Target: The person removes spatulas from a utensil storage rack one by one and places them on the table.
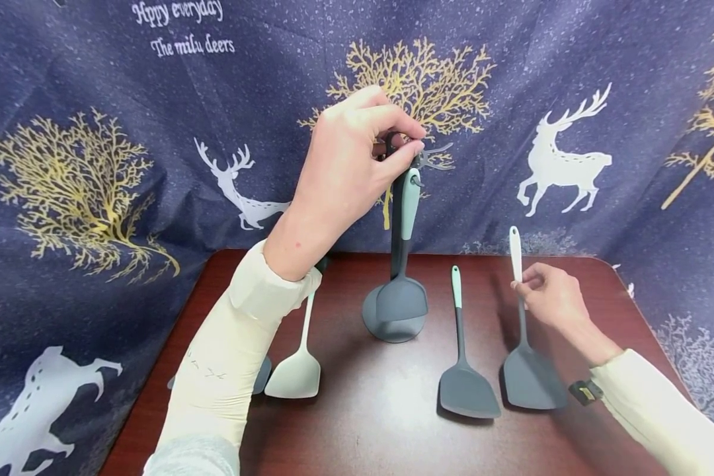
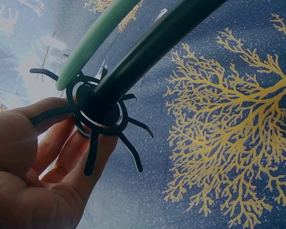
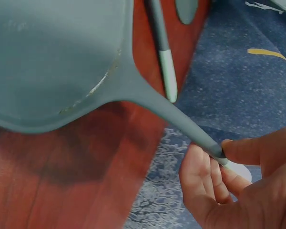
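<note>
My left hand (image 1: 351, 145) holds the top of a black utensil stand (image 1: 396, 228), its fingers and thumb at the hook ring (image 2: 122, 121) in the left wrist view. A grey turner (image 1: 401, 301) with a mint handle hangs from one hook, its blade in front of the stand's round base (image 1: 395, 332). My right hand (image 1: 555, 294) pinches a second grey turner (image 1: 532, 377) where its white handle end meets the grey shaft. That turner's handle is raised from the table; whether its blade touches the wood is unclear. Beside it lies a mint-handled grey turner (image 1: 467, 390).
On the reddish-brown table (image 1: 369, 410) a pale turner (image 1: 297, 373) lies left of the stand. Part of a grey utensil (image 1: 263, 377) shows beside my left sleeve, which hides the rest. A dark blue patterned cloth (image 1: 470, 218) hangs behind the table.
</note>
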{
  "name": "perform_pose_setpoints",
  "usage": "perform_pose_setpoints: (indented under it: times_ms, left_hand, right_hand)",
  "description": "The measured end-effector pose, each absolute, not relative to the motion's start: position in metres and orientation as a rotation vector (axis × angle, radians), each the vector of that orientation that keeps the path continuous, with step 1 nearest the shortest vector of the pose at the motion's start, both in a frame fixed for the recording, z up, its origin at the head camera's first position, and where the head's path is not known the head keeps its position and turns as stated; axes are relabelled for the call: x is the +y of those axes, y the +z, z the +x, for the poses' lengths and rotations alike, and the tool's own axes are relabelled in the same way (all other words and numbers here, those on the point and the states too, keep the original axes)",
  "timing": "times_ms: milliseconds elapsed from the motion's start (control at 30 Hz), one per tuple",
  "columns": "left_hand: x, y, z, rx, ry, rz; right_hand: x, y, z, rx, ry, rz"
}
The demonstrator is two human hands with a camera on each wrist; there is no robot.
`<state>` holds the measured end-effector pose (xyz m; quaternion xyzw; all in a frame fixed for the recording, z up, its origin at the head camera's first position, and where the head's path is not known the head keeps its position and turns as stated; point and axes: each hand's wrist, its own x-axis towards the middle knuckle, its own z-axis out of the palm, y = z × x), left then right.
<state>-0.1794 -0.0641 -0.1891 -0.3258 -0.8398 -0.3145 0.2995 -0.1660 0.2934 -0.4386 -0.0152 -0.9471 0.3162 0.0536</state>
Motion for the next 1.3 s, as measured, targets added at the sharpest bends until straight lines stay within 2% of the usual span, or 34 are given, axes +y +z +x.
perform_pose_setpoints:
  times_ms: [1300]
  left_hand:
    - [-0.065, -0.189, -0.179, -2.241, -0.828, -0.863]
  right_hand:
    - [0.303, -0.475, -0.169, -3.061, 0.931, 0.001]
